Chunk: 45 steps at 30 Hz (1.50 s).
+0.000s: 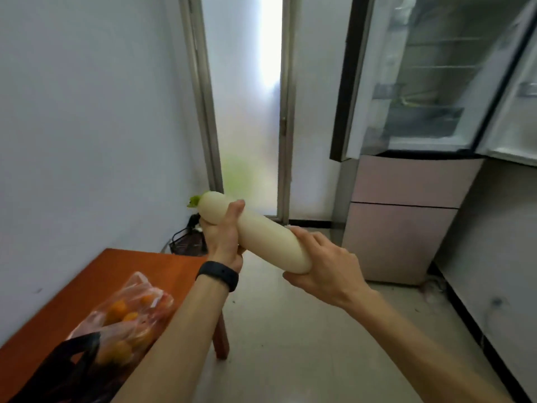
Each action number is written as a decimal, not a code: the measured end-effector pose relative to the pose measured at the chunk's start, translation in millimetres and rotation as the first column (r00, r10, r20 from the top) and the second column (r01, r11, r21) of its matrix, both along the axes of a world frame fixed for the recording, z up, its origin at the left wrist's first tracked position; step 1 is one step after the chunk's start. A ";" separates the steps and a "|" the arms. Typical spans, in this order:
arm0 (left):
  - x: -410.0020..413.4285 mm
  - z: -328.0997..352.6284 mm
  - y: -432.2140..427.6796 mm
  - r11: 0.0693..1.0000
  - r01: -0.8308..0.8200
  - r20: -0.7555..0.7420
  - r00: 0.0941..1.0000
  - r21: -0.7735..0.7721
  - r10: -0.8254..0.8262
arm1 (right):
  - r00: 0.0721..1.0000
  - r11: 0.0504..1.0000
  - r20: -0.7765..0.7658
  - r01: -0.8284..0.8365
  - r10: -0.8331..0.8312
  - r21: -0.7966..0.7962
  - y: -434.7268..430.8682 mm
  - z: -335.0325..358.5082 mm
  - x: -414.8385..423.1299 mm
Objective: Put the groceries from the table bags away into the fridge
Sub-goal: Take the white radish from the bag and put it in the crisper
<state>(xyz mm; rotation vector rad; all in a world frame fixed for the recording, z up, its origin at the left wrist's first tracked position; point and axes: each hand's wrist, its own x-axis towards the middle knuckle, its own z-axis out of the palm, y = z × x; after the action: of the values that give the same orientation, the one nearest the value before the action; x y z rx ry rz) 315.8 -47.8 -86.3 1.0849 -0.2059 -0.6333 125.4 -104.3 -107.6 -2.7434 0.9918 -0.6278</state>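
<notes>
A long white radish [258,234] with a green stub at its far end lies across both my hands in mid-air. My left hand [222,234], with a black band on its wrist, grips the stub end. My right hand [322,267] wraps the near, blunt end. The fridge [406,181] stands at the right with its upper doors swung open, showing wire shelves and a drawer. On the orange table [96,277] at the lower left lie a clear bag of orange fruit [128,318] and a black bag [64,370].
A frosted glass door [247,112] fills the far wall straight ahead. A dark wire basket [187,239] sits on the floor in the left corner. Pale tiled floor [305,330] runs between the table and the fridge.
</notes>
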 end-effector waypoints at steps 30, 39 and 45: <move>-278.5 36.5 -679.9 0.836 0.406 0.917 -0.014 0.371 -0.400 | 0.722 0.724 0.473 0.057 -0.505 0.687 -593.0 118.3 -299.6; -330.1 65.1 -858.0 0.964 0.044 0.738 -0.653 0.260 -0.169 | 0.831 0.599 0.307 0.039 -0.465 0.800 -766.6 130.0 -352.6; -335.1 98.4 -960.1 0.989 0.146 0.635 -0.766 0.010 0.106 | 0.692 0.656 0.525 -0.098 -0.496 0.748 -864.4 119.8 -356.4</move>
<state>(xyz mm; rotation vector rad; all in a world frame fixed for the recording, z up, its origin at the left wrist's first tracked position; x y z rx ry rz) -19.3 -1007.9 12.1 1.0902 -2.2921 1.0015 -231.0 -968.7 12.2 -1.4599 1.0482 -0.9430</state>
